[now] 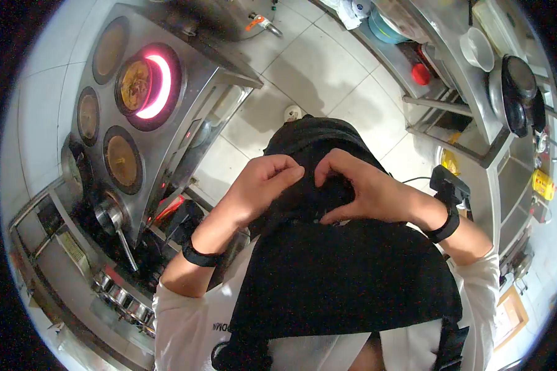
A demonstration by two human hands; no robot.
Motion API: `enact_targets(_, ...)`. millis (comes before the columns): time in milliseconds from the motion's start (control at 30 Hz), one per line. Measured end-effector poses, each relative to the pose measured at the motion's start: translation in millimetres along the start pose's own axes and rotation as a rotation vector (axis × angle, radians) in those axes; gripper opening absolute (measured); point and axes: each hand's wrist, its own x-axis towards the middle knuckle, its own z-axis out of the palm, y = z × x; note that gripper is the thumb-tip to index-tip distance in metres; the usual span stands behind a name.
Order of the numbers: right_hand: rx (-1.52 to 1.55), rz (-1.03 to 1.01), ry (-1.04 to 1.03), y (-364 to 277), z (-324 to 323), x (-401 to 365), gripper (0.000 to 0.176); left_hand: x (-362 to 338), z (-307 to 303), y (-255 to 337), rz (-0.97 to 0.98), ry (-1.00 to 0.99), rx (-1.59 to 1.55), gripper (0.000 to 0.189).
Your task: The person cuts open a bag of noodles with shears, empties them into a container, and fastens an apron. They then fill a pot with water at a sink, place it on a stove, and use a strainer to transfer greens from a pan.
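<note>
My left hand point(265, 182) is in front of the black apron point(346, 272), its fingers curled in with the thumb pressed against them; whether anything small is between them cannot be made out. To its right, my right hand point(362, 188) hovers over the apron with thumb and fingers apart in a C shape, holding nothing. The two hands do not touch. On the stove point(158, 145) at the upper left, a pot with food point(136, 86) sits partly over a burner that glows pink.
A ladle or small pan point(109, 214) lies beside the stove. At the right, shelving holds a white bowl point(476, 49), black pans point(518, 80) and a red lid point(421, 74). A tap with an orange handle point(263, 25) is at the top.
</note>
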Motion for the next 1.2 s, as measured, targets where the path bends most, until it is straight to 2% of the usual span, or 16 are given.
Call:
enact_targets(133, -0.081, 0.013, 0.051, -0.9, 4.4, -0.5, 0.044, -5.3, -2.5, 7.2, -0.034, 0.048, -0.002, 0.02)
enact_targets(233, -0.155, 0.062, 0.208, -2.2, 6.8, -1.5, 0.041, -16.6, -13.5, 10.5, -0.087, 0.079, -0.039, 0.018)
enact_targets(400, -0.08, -0.221, 0.023, 6.6, 9.6, 15.6, 0.035, -50.3, -19.5, -18.4, -0.199, 0.11, -0.015, 0.017)
enact_targets(500, 0.043, -0.196, -0.102, 5.9, 14.3, 26.8, 0.028, -75.2, -18.4, -48.2, -0.259, 0.059, -0.17, 0.015)
enact_targets(533, 0.106, -0.188, -0.179, 7.8, 12.4, 27.7, 0.028, -73.0, -16.2, -53.7, -0.257, 0.047, -0.159, 0.015)
enact_targets(600, 0.109, -0.2, -0.183, 8.4, -3.4, 17.6, 0.028, -64.4, -10.3, -63.5, -0.076, 0.098, 0.046, 0.009)
enact_targets(633, 0.029, -0.221, -0.014, 12.1, -16.0, 5.7, 0.025, -57.6, -8.2, -67.2, -0.082, 0.232, 0.016, 0.009)
enact_targets(667, -0.056, -0.24, 0.151, 16.5, -28.9, -8.8, 0.022, -49.7, -4.6, -54.7, -0.081, 0.211, 0.016, 0.009)
enact_targets(733, 0.168, 0.048, 0.469, 28.1, -52.2, -50.6, 0.013, -31.7, 2.6, -18.0, 0.289, 0.338, 0.616, 0.02)
enact_targets(767, 0.136, 0.107, 0.529, 34.6, -59.8, -76.1, 0.016, -25.9, -0.4, -17.7, 0.289, 0.145, 0.485, 0.033)
enact_targets(800, 0.104, 0.162, 0.584, 38.9, -64.2, -98.0, 0.019, -17.2, -0.7, -15.9, 0.288, 0.13, 0.49, 0.033)
enact_targets(867, 0.184, 0.179, 0.41, 41.5, -54.8, -128.3, 0.022, 2.0, -1.2, -10.3, 0.473, -0.162, 0.571, 0.042)
enact_targets(933, 0.057, 0.119, 0.312, 33.6, -31.3, -131.6, 0.04, 7.7, 2.2, -4.6, 0.435, -0.168, 0.557, 0.047)
enact_targets(1033, -0.098, 0.067, 0.405, 34.1, -9.2, -136.4, 0.037, 17.5, 16.1, 12.5, 0.49, -0.256, 0.552, 0.046)
enact_targets(1133, -0.308, 0.171, 0.452, 48.0, -5.3, -143.7, 0.028, 33.1, 23.5, 17.3, 0.562, -0.299, 0.652, 0.046)
enact_targets(1200, -0.26, 0.106, 0.545, 59.3, 1.6, -143.4, 0.024, 45.8, 27.1, 23.5, 0.41, -0.41, 0.674, 0.045)
